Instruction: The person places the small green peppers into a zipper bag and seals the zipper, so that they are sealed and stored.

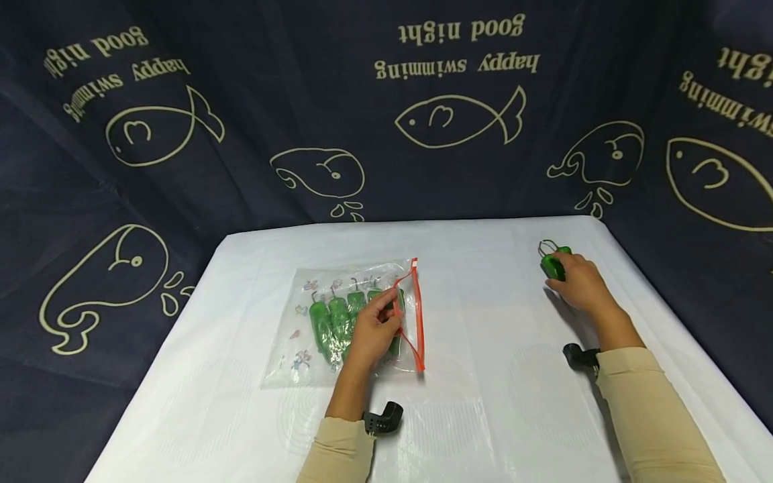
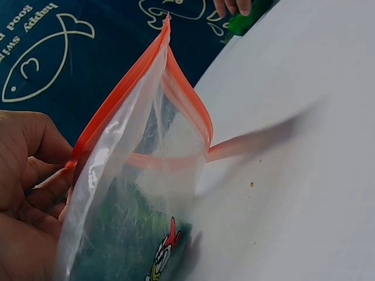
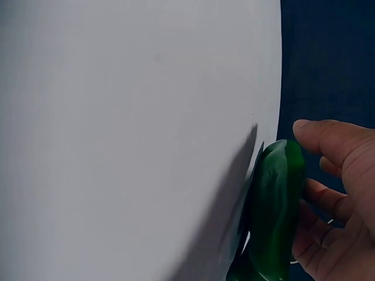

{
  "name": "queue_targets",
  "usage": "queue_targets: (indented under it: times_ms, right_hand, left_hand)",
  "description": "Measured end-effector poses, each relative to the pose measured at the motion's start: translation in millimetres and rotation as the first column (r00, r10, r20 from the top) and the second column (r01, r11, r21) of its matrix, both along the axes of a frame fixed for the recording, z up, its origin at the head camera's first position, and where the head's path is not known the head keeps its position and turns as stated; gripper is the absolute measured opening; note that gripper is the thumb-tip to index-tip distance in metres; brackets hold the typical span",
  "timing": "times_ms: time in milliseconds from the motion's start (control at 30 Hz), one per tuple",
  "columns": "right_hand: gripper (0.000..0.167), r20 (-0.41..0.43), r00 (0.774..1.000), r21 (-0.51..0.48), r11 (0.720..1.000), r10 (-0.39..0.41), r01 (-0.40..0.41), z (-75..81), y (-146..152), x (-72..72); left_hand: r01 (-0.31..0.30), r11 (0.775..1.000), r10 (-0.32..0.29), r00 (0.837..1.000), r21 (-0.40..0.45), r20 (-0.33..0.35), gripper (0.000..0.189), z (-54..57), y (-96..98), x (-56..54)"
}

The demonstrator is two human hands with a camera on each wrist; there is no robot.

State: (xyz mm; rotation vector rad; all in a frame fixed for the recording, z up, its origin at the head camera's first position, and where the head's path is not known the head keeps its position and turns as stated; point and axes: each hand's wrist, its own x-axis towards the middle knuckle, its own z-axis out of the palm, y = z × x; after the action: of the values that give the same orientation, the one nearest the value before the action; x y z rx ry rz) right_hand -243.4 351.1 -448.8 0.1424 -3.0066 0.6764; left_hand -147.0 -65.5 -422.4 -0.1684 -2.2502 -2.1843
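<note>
- Beige left sleeve (image 1: 341, 449) and right sleeve (image 1: 658, 422) reach in from the bottom of the frame, each with a black wrist device at its cuff, the left one (image 1: 384, 418) at bottom centre.
- White tabletop (image 1: 471, 295) fills the lower and middle frame.
- Left hand (image 1: 374, 332), just below the centre, pinches the red zip edge (image 1: 419, 315) of a clear plastic bag (image 1: 284, 362) between thumb and fingers; the left wrist view shows the mouth parted.
- Several green peppers (image 1: 321, 329) lie inside the bag, left of centre, side by side, stems toward the top of the frame.
- Right hand (image 1: 578, 280), at middle right, is at two loose peppers (image 1: 552, 267) on the tabletop; in the right wrist view its thumb and fingers are apart around one of them, and whether the fingertips touch it I cannot tell.
- Dark blue curtain (image 1: 302, 67) spans the top and both sides, printed with fish, whales and upside-down lettering.
</note>
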Motion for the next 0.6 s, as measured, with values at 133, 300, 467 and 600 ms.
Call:
queue_targets:
  times_ms: [133,300,467,600]
  right_hand:
    - [0.063,-0.011,1.0,0.015,1.0,0.011,-0.011,-0.6,-0.3,1.4]
    - [0.061,-0.005,1.0,0.028,0.999,0.021,-0.02,-0.8,0.4,2.1]
    - [0.058,0.015,0.999,0.024,0.999,0.034,-0.034,0.9,0.6,3.0]
    - [0.058,0.037,0.999,0.008,0.999,0.037,-0.038,2.2,-0.1,4.9]
  left_hand:
    - [0.0,1.0,0.0,1.0,0.004,-0.013,0.055,0.3,0.4,-0.1]
    - [0.006,1.0,-0.006,1.0,-0.007,-0.013,0.055,3.3,0.4,1.2]
    - [0.006,0.999,-0.006,1.0,-0.031,-0.001,0.054,3.7,-0.1,1.7]
    - [0.005,1.0,-0.005,1.0,-0.027,-0.003,0.054,4.0,0.2,1.9]
